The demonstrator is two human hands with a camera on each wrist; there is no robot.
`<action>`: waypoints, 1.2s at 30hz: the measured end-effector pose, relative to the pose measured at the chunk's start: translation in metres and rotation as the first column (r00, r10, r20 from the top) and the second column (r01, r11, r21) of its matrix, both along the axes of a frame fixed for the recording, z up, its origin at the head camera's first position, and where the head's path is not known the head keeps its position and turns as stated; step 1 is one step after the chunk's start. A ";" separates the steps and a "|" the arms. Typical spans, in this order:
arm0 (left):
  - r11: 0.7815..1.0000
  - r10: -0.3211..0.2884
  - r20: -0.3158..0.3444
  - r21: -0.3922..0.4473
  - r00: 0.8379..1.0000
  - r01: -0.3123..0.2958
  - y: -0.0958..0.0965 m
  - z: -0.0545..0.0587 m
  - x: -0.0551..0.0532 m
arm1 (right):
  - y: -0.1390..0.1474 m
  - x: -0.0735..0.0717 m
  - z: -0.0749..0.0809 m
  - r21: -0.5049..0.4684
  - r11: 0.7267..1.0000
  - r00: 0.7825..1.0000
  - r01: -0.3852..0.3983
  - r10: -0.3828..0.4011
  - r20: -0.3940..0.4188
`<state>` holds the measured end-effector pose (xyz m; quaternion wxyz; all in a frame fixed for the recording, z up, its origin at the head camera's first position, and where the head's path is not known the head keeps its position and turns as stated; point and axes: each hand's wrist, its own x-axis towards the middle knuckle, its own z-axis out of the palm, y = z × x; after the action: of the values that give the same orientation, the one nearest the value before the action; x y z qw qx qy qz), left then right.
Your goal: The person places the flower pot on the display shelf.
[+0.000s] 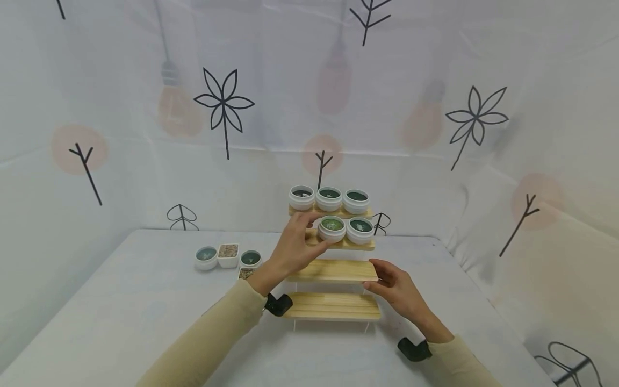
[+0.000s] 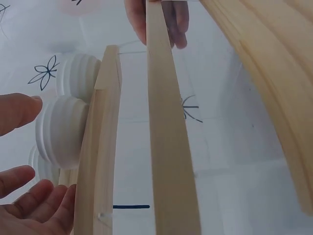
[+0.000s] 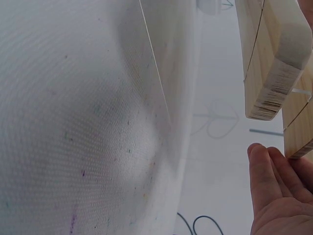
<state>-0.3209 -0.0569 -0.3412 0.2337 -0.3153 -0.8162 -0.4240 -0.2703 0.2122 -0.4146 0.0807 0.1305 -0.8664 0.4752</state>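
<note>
My left hand (image 1: pixel 296 242) is at the second tier of a wooden display stand. Its thumb and forefinger lie either side of a white pot (image 1: pixel 331 229) with light green contents; in the left wrist view the fingers (image 2: pixel 41 198) are spread loosely beside the white pots (image 2: pixel 66 129). Another white pot (image 1: pixel 360 231), darker green inside, sits to its right on the plank (image 1: pixel 343 245). My right hand (image 1: pixel 398 290) grips the right end of the third plank (image 1: pixel 336 270), thumb in front and fingers behind.
Three white pots with dark contents, one of them a pot (image 1: pixel 329 199) in the middle, stand on the top plank. The lowest plank (image 1: pixel 331 306) is bare. Left of the stand are round pots (image 1: pixel 206 258) and square dishes (image 1: pixel 228 255), partly behind my left arm.
</note>
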 end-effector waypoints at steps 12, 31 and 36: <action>0.999 -0.022 -0.057 0.027 0.998 0.024 -0.034 -0.009 0.022 | -0.002 0.002 0.004 0.002 1.000 1.000 -0.008 0.008 0.000; 0.992 0.126 -0.080 -0.008 0.989 -0.128 -0.084 -0.038 0.033 | 0.000 -0.002 0.001 0.031 0.999 1.000 0.014 -0.014 -0.010; 0.979 0.188 -0.047 -0.067 0.981 -0.191 -0.100 -0.047 0.031 | -0.001 -0.002 0.001 0.029 0.999 1.000 0.015 -0.015 -0.010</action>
<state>-0.2903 -0.1570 -0.3885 0.2779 -0.2529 -0.8521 -0.3642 -0.2722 0.2117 -0.4137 0.0866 0.1274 -0.8739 0.4611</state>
